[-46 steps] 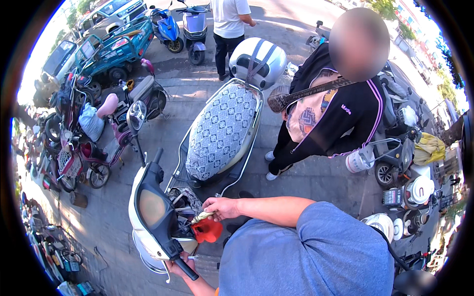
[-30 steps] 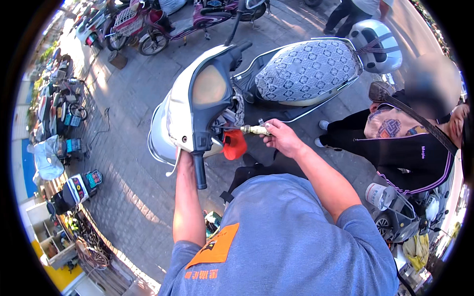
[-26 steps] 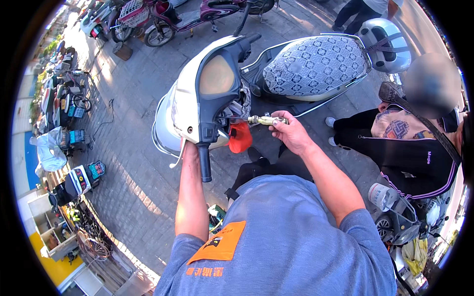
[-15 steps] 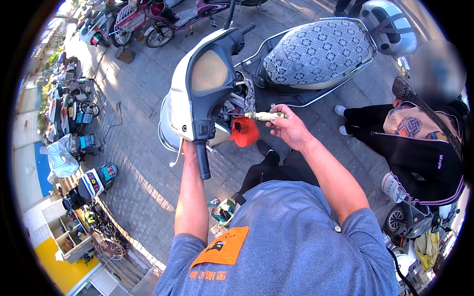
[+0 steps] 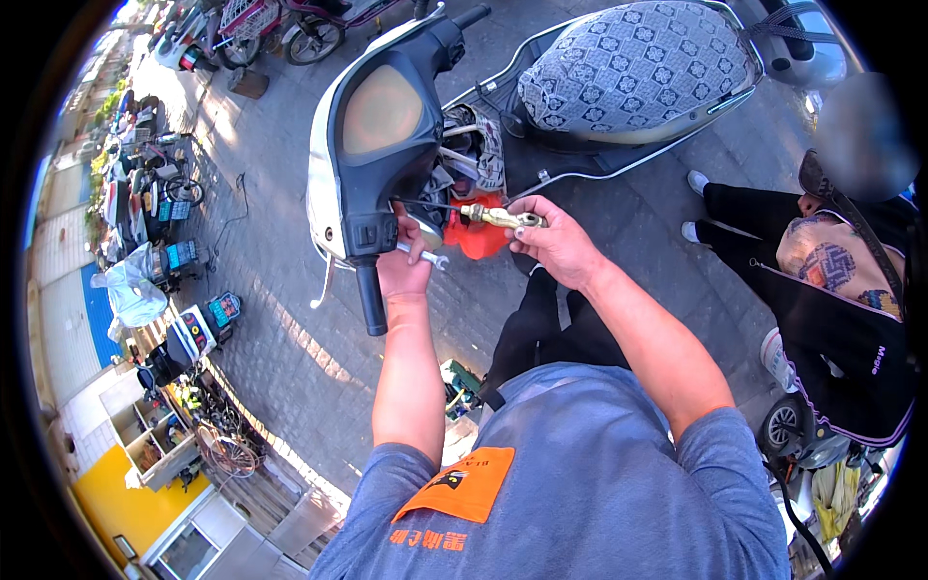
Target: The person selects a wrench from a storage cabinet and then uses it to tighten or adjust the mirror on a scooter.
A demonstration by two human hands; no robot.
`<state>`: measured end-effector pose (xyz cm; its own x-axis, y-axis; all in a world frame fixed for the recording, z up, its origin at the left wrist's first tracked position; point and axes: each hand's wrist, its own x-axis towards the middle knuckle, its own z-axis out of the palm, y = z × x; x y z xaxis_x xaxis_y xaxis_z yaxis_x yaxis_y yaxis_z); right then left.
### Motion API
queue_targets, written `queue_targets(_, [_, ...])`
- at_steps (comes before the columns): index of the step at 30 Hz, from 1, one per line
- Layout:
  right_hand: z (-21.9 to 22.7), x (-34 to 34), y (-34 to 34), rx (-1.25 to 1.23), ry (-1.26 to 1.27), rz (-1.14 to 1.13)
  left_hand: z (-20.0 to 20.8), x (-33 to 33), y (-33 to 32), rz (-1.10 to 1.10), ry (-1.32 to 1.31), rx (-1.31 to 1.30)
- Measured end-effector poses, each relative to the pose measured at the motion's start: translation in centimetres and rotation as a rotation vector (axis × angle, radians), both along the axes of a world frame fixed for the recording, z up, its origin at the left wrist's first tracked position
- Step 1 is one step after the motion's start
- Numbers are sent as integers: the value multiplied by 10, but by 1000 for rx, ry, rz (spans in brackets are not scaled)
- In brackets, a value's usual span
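Note:
My right hand (image 5: 561,242) is closed around the pale yellow handle of a screwdriver (image 5: 491,216). Its thin dark shaft points left at the underside of the scooter's handlebar cover (image 5: 372,184); where the tip ends is hard to make out. Below that cover, my left hand (image 5: 406,271) is closed around a silver wrench (image 5: 430,257), whose jaw sticks out toward the right; some of its fingers are hidden by the cover. An orange-red bag (image 5: 474,240) hangs just behind the screwdriver.
The scooter's patterned seat (image 5: 638,68) stretches to the upper right. A person in dark clothes (image 5: 773,261) stands at the right. Parked scooters (image 5: 126,203) line the left side. A dark stone block (image 5: 248,83) lies on the paving at the upper left.
My left hand has come out from behind the handlebar, showing more of its fingers and the wrench. My right hand stays on the screwdriver, which sits slightly left. The whole view has shifted.

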<state>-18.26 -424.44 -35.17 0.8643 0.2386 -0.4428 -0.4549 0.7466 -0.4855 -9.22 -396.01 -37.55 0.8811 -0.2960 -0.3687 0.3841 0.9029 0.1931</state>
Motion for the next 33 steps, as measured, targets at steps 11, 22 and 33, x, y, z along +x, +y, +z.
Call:
queue_targets(11, [-3, 1, -13, -93, -1, -19, -26, 45, -31, 27, 39, -98])
queue_targets(22, [-13, -9, -20, -161, 3, -18, -19, 40, -33, -45, 49, -11])
queue_targets(33, [-13, -57, -59, -143, 84, -102, -27, -21, -33, -10, 189, 298])
